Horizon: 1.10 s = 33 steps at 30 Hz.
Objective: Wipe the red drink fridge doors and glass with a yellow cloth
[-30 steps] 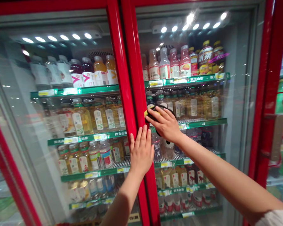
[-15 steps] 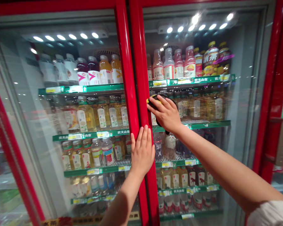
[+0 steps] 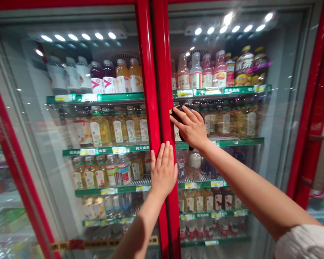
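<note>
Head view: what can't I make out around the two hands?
Black item: head view, shape mostly covered by right hand.
Left hand: head view, palm hidden by the hand itself.
Red frame: head view, bottom cut off by picture edge.
Green goods, lower left: head view, blurred.

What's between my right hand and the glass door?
The head view shows a black-and-yellow object there, partly covered by your right hand, against the glass door.
</note>
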Each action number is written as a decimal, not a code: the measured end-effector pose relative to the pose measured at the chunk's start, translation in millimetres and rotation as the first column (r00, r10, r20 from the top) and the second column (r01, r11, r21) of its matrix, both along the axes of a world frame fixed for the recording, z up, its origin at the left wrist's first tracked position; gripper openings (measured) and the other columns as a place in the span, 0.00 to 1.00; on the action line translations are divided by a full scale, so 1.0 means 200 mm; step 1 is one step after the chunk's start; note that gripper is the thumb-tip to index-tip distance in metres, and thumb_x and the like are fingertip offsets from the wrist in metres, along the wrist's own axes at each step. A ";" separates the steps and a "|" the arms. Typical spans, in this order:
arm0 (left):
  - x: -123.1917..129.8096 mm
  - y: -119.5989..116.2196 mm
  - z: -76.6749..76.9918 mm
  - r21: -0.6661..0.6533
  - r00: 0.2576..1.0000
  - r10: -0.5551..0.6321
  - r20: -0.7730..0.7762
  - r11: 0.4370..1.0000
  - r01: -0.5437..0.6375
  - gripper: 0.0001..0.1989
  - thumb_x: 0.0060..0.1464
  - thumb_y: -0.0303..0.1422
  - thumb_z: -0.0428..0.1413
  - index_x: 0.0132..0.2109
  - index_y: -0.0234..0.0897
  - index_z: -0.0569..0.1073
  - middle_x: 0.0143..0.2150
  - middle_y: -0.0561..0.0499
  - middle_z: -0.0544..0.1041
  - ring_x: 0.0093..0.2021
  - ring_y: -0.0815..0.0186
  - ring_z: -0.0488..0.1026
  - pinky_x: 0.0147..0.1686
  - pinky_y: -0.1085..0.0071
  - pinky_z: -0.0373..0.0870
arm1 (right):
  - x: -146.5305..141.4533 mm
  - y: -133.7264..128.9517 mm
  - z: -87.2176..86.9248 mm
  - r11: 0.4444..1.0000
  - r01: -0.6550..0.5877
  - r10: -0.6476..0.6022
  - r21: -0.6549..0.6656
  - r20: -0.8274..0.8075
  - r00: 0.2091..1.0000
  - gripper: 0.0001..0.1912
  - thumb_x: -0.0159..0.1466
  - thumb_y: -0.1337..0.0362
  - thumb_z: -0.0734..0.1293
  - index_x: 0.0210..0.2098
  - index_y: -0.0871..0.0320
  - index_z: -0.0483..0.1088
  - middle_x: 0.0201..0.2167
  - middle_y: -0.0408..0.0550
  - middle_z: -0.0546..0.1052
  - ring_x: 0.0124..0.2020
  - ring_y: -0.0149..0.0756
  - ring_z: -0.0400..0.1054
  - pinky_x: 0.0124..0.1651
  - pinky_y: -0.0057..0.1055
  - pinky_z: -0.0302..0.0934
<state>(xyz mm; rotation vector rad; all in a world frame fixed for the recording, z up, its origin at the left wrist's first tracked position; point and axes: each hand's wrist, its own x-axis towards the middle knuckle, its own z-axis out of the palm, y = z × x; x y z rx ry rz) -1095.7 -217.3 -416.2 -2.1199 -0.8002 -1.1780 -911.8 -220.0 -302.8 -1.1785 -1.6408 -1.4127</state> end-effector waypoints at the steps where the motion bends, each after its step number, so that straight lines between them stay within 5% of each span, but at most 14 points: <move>1: 0.00 0.00 0.00 -0.003 1.000 0.004 0.002 1.000 -0.004 0.36 0.65 0.32 0.49 0.75 0.29 0.44 0.75 0.39 0.53 0.76 0.55 0.48 0.74 0.47 0.39 | 0.00 -0.01 -0.05 1.000 0.003 -0.003 -0.006 0.008 1.000 0.27 0.71 0.65 0.62 0.67 0.39 0.61 0.71 0.37 0.61 0.72 0.42 0.53 0.71 0.46 0.49; 5: -0.01 -0.01 -0.02 -0.013 1.000 0.013 0.000 1.000 -0.013 0.35 0.66 0.32 0.48 0.75 0.29 0.46 0.75 0.39 0.53 0.76 0.55 0.48 0.74 0.47 0.39 | 0.06 -0.07 -0.30 0.995 -0.030 0.046 -0.099 0.158 0.986 0.29 0.70 0.63 0.65 0.67 0.38 0.61 0.70 0.37 0.64 0.71 0.40 0.55 0.70 0.43 0.51; 8: -0.01 -0.01 -0.03 -0.005 1.000 0.016 -0.006 1.000 -0.016 0.36 0.66 0.32 0.49 0.75 0.29 0.45 0.75 0.39 0.54 0.76 0.55 0.48 0.74 0.48 0.40 | 0.11 -0.09 -0.37 0.991 -0.046 0.078 -0.123 0.271 0.960 0.27 0.70 0.62 0.66 0.66 0.38 0.63 0.68 0.36 0.67 0.69 0.38 0.59 0.68 0.40 0.53; 11: -0.01 0.00 -0.03 0.032 1.000 0.024 0.003 0.999 -0.024 0.37 0.66 0.32 0.49 0.75 0.29 0.43 0.75 0.39 0.54 0.76 0.56 0.48 0.74 0.48 0.40 | 0.11 -0.05 -0.27 0.998 -0.046 0.055 -0.044 0.225 0.973 0.24 0.71 0.63 0.65 0.64 0.38 0.65 0.67 0.36 0.68 0.68 0.38 0.60 0.66 0.40 0.53; 14: 0.00 0.02 -0.01 0.071 1.000 0.029 0.011 0.997 -0.029 0.38 0.66 0.32 0.49 0.75 0.29 0.41 0.75 0.40 0.54 0.76 0.56 0.48 0.74 0.48 0.41 | 0.06 0.02 -0.08 0.997 -0.035 0.034 0.076 0.007 0.999 0.24 0.71 0.65 0.64 0.64 0.40 0.67 0.68 0.40 0.68 0.67 0.43 0.60 0.65 0.43 0.52; 18: 0.00 0.03 0.02 0.090 0.999 0.038 0.019 0.995 -0.040 0.40 0.66 0.35 0.50 0.75 0.31 0.39 0.75 0.41 0.54 0.76 0.56 0.49 0.74 0.49 0.43 | -0.01 0.07 0.08 0.967 -0.134 0.171 0.216 -0.165 0.971 0.24 0.72 0.65 0.60 0.66 0.42 0.65 0.66 0.44 0.69 0.65 0.43 0.61 0.64 0.44 0.55; 21: -0.01 0.03 0.03 0.111 0.998 0.053 0.031 0.992 -0.056 0.39 0.66 0.35 0.49 0.75 0.30 0.39 0.75 0.41 0.53 0.76 0.56 0.49 0.74 0.50 0.44 | -0.05 0.08 0.08 0.950 -0.218 0.236 0.226 -0.057 0.970 0.24 0.73 0.65 0.59 0.66 0.42 0.64 0.66 0.43 0.69 0.65 0.41 0.60 0.62 0.41 0.57; 26: -0.03 0.06 0.05 0.151 0.998 0.054 0.031 0.987 -0.058 0.38 0.67 0.37 0.49 0.75 0.32 0.41 0.75 0.44 0.54 0.75 0.58 0.50 0.74 0.51 0.44 | -0.06 0.08 0.09 0.984 -0.101 0.076 0.149 0.162 0.984 0.21 0.72 0.65 0.62 0.61 0.39 0.70 0.66 0.39 0.70 0.66 0.43 0.60 0.60 0.42 0.55; 33: -0.02 0.10 0.11 0.207 0.996 0.058 0.062 0.976 -0.070 0.35 0.67 0.37 0.48 0.75 0.33 0.46 0.75 0.46 0.56 0.76 0.61 0.48 0.75 0.55 0.37 | -0.09 0.11 0.49 0.992 -0.030 0.020 0.126 0.081 0.996 0.23 0.72 0.66 0.61 0.64 0.42 0.67 0.70 0.42 0.64 0.66 0.48 0.59 0.57 0.45 0.57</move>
